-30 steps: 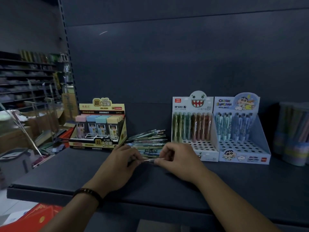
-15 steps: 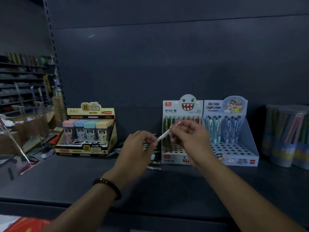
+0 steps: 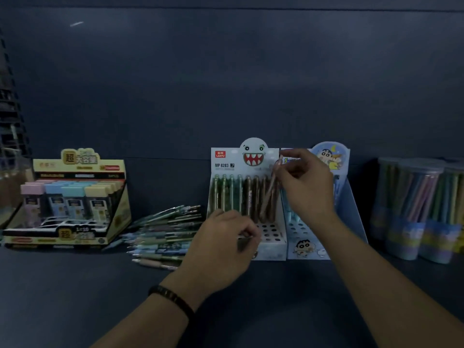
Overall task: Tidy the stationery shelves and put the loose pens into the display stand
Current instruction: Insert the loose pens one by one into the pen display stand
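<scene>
A white display stand point(image 3: 224, 162) with a toothy monster face stands on the dark shelf, its back row filled with upright pens. My right hand point(image 3: 307, 187) pinches a pinkish pen point(image 3: 270, 194) near its top and holds it slanted over the stand's right side, tip down among the back pens. My left hand point(image 3: 223, 247) hovers in front of the stand's lower left corner, fingers curled; something small and light seems pinched at its fingertips. A pile of loose pens point(image 3: 165, 229) lies on the shelf left of the stand.
A yellow box of lead cases point(image 3: 72, 197) sits at the left. A blue cartoon display stand point(image 3: 351, 222) adjoins the white one on the right. Clear tubs of coloured pens point(image 3: 414, 209) stand at the far right. Dark shelf surface point(image 3: 75, 297) lies in front.
My right hand carried the pen from mid-air up and right to the stand's back row. My left hand let go of the pen and dropped toward the stand's front.
</scene>
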